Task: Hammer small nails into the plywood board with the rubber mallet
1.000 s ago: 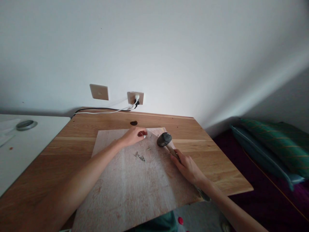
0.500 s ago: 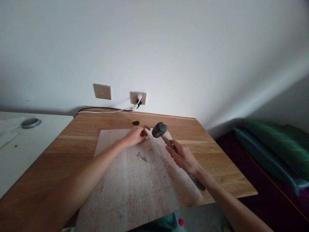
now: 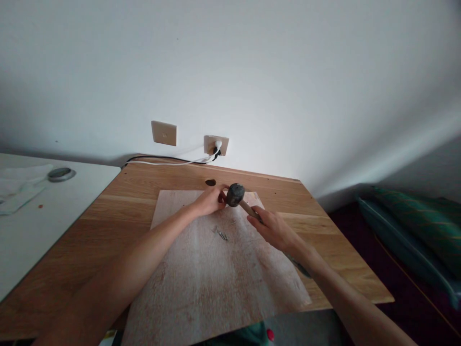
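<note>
My right hand point(image 3: 274, 228) grips the wooden handle of a hammer point(image 3: 236, 194), whose dark head sits low over the far part of a pale plywood board point(image 3: 216, 274). My left hand point(image 3: 209, 201) rests on the board just left of the hammer head, fingers pinched on something too small to make out. Several loose nails point(image 3: 222, 234) lie on the board between my two hands.
The board lies on a wooden table point(image 3: 122, 202) against a white wall. Two wall plates, one socket point(image 3: 216, 144) with plugged cables, sit behind it. A white counter point(image 3: 43, 211) with a round metal lid point(image 3: 59, 174) stands left. Green cushions point(image 3: 414, 216) lie right.
My right hand swung the hammer from the board's right side up and leftward, then down beside my left hand's fingers. My left hand stayed pinched in place. The view shifted slightly.
</note>
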`<state>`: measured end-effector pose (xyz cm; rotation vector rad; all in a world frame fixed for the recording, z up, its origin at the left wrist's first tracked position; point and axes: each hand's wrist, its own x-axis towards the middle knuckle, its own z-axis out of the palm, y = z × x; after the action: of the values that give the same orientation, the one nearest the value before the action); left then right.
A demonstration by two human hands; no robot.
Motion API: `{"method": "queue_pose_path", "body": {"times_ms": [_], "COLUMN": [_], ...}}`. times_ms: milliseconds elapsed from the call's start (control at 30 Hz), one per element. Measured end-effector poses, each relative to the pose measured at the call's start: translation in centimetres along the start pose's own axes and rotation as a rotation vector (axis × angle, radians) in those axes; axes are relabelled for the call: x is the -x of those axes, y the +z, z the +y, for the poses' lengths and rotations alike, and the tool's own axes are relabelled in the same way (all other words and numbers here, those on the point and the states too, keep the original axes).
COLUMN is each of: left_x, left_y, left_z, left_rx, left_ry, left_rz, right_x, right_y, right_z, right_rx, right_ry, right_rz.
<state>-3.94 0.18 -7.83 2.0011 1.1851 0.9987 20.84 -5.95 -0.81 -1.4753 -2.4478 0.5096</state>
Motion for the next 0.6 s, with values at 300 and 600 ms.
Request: {"method": "queue_pose_path", "body": {"times_ms": [300,600], "left_x": [-0.2,1.9], "left_y": [-1.5,0.6], "left_z": [1.5,7.3], "left_rx": [-0.125,-0.480], "left_ry": [-0.057,0.294], "left_rz": [-0.053,-0.419], "right_x": [1.2,4.2], "right_y": [0.3,1.0], "right_z": [0.3,3.0], "right_rx": [-0.033,-0.076], "right_ry": [0.011,0.090], "right_rz": [0.014,-0.030]}}
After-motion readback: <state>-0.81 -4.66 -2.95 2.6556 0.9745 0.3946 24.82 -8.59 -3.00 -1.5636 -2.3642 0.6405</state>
